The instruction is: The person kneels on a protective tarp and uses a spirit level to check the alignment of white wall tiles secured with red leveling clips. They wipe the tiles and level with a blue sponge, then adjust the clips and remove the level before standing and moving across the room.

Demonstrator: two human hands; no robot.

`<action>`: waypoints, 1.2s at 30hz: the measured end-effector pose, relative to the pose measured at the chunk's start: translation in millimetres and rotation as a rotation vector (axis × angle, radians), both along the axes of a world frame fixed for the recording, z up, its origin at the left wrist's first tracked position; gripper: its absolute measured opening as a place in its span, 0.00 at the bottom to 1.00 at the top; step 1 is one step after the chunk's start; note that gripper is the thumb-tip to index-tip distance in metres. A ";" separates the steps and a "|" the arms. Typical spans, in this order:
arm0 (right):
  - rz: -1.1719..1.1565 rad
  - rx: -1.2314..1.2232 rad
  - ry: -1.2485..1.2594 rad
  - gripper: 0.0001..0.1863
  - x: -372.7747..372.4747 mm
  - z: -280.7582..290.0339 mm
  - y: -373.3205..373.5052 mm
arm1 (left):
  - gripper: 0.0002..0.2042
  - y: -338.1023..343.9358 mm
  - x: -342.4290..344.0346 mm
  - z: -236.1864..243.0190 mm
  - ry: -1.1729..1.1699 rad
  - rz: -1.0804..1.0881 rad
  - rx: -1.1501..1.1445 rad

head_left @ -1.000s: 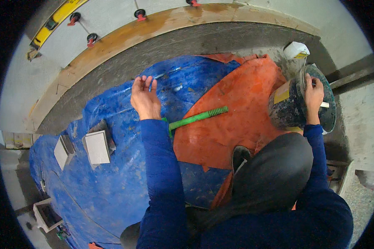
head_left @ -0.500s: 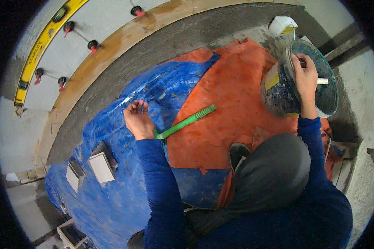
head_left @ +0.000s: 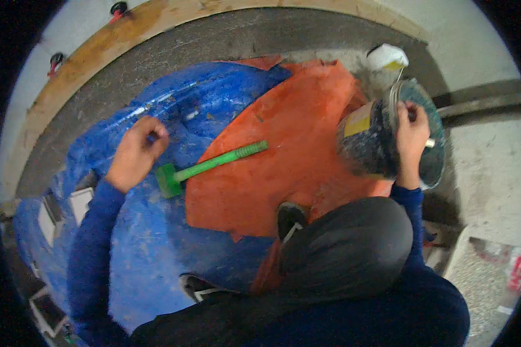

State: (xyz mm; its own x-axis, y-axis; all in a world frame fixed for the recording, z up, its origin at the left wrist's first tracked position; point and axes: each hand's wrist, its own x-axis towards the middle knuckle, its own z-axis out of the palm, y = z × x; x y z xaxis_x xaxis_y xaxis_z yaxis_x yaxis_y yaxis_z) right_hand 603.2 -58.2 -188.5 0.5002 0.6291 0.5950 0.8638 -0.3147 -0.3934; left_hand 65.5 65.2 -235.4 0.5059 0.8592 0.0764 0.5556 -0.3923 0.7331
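My right hand [head_left: 412, 128] is closed on the rim of a dark, mortar-stained bucket [head_left: 367, 141]. The bucket leans with its mouth toward the right, and a short white stick end [head_left: 430, 143] shows at the opening. Over the blue tarp [head_left: 150, 231], my left hand [head_left: 138, 153] hovers with its fingers curled together, and nothing shows in them. Just right of it lies a green mallet [head_left: 214, 165], its head on the blue tarp and its ribbed grip across the orange sheet [head_left: 283, 127].
A white container [head_left: 388, 56] stands beyond the bucket. Tile pieces [head_left: 49, 220] lie on the tarp at the left. A curved wooden strip [head_left: 98, 52] edges the far side, with black-and-red clamp knobs [head_left: 118, 10] behind it. A speckled slab [head_left: 480, 277] is at lower right.
The view has shifted, and the long yellow level has left it. My left hand has moved left, away from the mallet, uncovering its head, and its fingers have curled. My right hand keeps hold of the bucket.
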 end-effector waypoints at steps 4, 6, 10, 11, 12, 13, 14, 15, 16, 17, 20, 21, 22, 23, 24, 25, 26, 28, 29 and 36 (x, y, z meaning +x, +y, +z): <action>-0.012 -0.071 0.037 0.21 -5.5 0.3 2.7 | 0.06 -69.7 -22.9 30.1 -0.180 0.001 -0.059; -0.015 -0.054 0.006 0.22 -6.9 0.8 5.0 | 0.07 -106.4 -19.5 34.9 -0.205 -0.075 -0.074; -0.069 -0.084 0.036 0.22 -7.1 2.5 7.0 | 0.07 -162.3 -21.7 40.3 -0.222 -0.322 -0.243; -0.065 -0.072 0.034 0.23 -7.3 3.0 7.3 | 0.07 -167.6 -23.4 40.2 -0.256 -0.360 -0.263; -0.042 -0.062 0.044 0.23 -8.0 3.3 7.8 | 0.07 -169.0 -27.7 40.3 -0.285 -0.341 -0.290; -0.073 -0.052 0.032 0.23 -8.4 3.3 8.4 | 0.07 -169.8 -31.6 40.9 -0.315 -0.347 -0.330; -0.085 -0.049 0.028 0.23 -9.0 3.1 9.2 | 0.06 -170.0 -35.4 41.9 -0.350 -0.345 -0.373; -0.091 -0.047 0.031 0.23 -9.7 2.9 9.6 | 0.06 -170.3 -38.9 43.6 -0.349 -0.332 -0.338; -0.097 -0.046 0.022 0.23 -10.4 3.0 10.4 | 0.06 -170.0 -42.5 46.0 -0.351 -0.306 -0.301; -0.096 -0.038 0.021 0.24 -11.4 3.5 11.0 | 0.06 -169.1 -46.0 48.4 -0.342 -0.282 -0.263; -0.119 -0.035 0.003 0.23 -18.0 8.5 12.7 | 0.06 -165.5 -53.8 55.3 -0.384 -0.290 -0.275; -0.115 -0.045 -0.010 0.22 -22.8 11.7 14.0 | 0.06 -164.7 -55.5 56.6 -0.380 -0.295 -0.268; -0.106 0.014 -0.226 0.21 -29.7 14.5 16.9 | 0.06 -164.3 -56.8 57.2 -0.378 -0.297 -0.267; -0.075 0.066 -0.447 0.20 -39.8 17.7 22.8 | 0.06 -164.2 -58.2 57.6 -0.375 -0.294 -0.273; -0.094 0.092 -0.607 0.19 -52.6 20.6 27.4 | 0.06 -164.6 -59.6 57.7 -0.397 -0.259 -0.259; 0.051 0.095 -0.622 0.19 -66.7 26.5 40.5 | 0.06 -165.0 -61.4 58.0 -0.414 -0.221 -0.248; 0.201 0.008 -0.519 0.22 -84.1 30.4 59.6 | 0.06 -165.4 -62.6 58.2 -0.432 -0.184 -0.239; 0.570 -0.058 -0.380 0.32 -129.0 27.0 114.3 | 0.06 -167.9 -65.2 60.6 -0.416 -0.081 -0.242; 0.650 -0.133 -0.472 0.37 -151.5 26.9 139.9 | 0.06 -169.3 -65.6 62.2 -0.410 -0.027 -0.240; 0.873 -0.019 -0.766 0.41 -247.6 38.2 236.7 | 0.05 -189.6 -65.7 75.5 -0.322 0.090 -0.251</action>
